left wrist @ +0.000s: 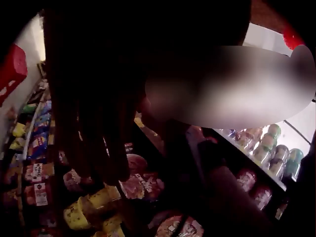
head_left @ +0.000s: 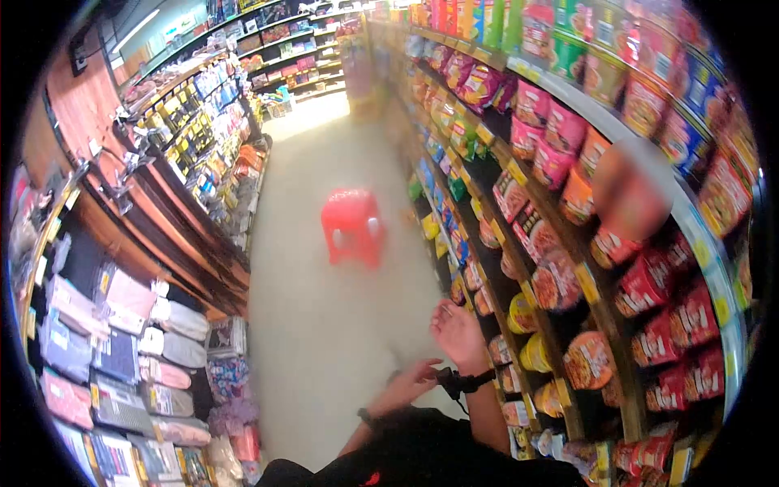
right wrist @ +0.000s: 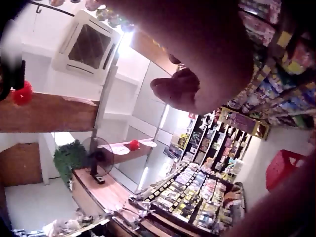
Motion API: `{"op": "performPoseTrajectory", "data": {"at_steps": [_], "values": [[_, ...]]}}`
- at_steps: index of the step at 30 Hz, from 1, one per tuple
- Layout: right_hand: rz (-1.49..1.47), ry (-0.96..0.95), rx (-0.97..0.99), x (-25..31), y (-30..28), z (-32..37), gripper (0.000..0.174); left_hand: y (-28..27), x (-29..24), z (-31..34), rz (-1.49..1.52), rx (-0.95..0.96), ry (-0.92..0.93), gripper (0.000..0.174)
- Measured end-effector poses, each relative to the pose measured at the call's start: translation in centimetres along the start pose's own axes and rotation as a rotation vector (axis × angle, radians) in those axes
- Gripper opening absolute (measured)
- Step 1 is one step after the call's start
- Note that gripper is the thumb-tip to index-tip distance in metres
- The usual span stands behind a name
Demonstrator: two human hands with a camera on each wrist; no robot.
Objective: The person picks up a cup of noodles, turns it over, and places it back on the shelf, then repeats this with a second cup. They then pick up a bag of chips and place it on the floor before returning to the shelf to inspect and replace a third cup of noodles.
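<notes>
Both bare hands are held low in front of the body in the head view. My right hand (head_left: pixel 459 334) is raised palm up beside the noodle shelf, fingers relaxed, with nothing in it. A black wrist camera (head_left: pixel 453 381) is strapped round the right wrist. My left hand (head_left: pixel 410 383) reaches across, its fingertips right at that camera. Dark, nearly straight fingers (left wrist: pixel 94 143) fill much of the left wrist view, in front of yellow noodle cups (left wrist: pixel 91 207). In the right wrist view, the right hand (right wrist: pixel 185 89) shows as a shadowed shape with loosely bent fingers.
A red plastic stool (head_left: pixel 354 223) stands on the aisle floor ahead. To the right runs a tall shelf (head_left: pixel 596 292) of cup and packet noodles, close to the right arm. Folded textiles (head_left: pixel 122 357) fill the left rack. A fan (right wrist: pixel 98 160) stands on a wooden counter (right wrist: pixel 106 197).
</notes>
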State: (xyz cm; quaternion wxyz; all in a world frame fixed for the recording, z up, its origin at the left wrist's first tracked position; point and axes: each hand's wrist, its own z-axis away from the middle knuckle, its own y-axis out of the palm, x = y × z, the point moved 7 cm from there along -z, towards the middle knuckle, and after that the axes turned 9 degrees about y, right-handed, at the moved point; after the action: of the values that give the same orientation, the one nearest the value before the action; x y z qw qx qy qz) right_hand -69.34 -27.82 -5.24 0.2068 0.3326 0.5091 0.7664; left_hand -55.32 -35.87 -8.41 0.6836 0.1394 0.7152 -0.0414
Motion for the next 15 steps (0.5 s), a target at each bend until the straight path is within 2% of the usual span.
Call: {"op": "performPoseTrajectory", "data": {"at_steps": [1,3,4,6,7,10,11,14,15], "values": [[0.197,-0.108,0.065,0.8,-3.0,-4.9,0.017,-1.4,-0.7,-2.1,-0.013,0.033,0.03,0.05],[0.462,-0.227,-0.023,2.4,-0.9,-9.1,0.017,-4.8,-3.6,-6.2,-0.043,0.103,0.086,0.053],[0.592,-0.284,-0.079,3.2,1.3,-10.8,0.017,-6.8,-5.3,-8.1,-0.08,0.131,0.026,0.053],[-0.239,-0.003,-0.124,2.5,3.0,-13.9,0.017,-9.5,-7.3,-11.1,-0.131,0.176,-0.094,0.052],[-0.266,0.0,-0.141,2.8,1.8,-16.5,0.017,-11.1,-7.1,-12.8,-0.074,0.162,0.001,0.048],[-0.066,-0.018,-0.161,3.9,2.3,-21.4,0.016,-15.9,-5.6,-16.7,-0.101,0.284,-0.173,0.047],[0.017,-0.054,-0.185,4.2,2.1,-23.1,0.016,-17.4,-6.4,-18.0,-0.194,0.299,-0.075,0.045],[0.32,-0.172,-0.293,4.9,-0.7,-28.3,0.014,-21.3,-9.6,-21.3,-0.528,0.381,-0.18,0.047],[0.461,-0.205,-0.359,5.0,-1.8,-30.2,0.013,-22.8,-8.4,-22.2,-0.355,0.291,-0.118,0.047]]}}
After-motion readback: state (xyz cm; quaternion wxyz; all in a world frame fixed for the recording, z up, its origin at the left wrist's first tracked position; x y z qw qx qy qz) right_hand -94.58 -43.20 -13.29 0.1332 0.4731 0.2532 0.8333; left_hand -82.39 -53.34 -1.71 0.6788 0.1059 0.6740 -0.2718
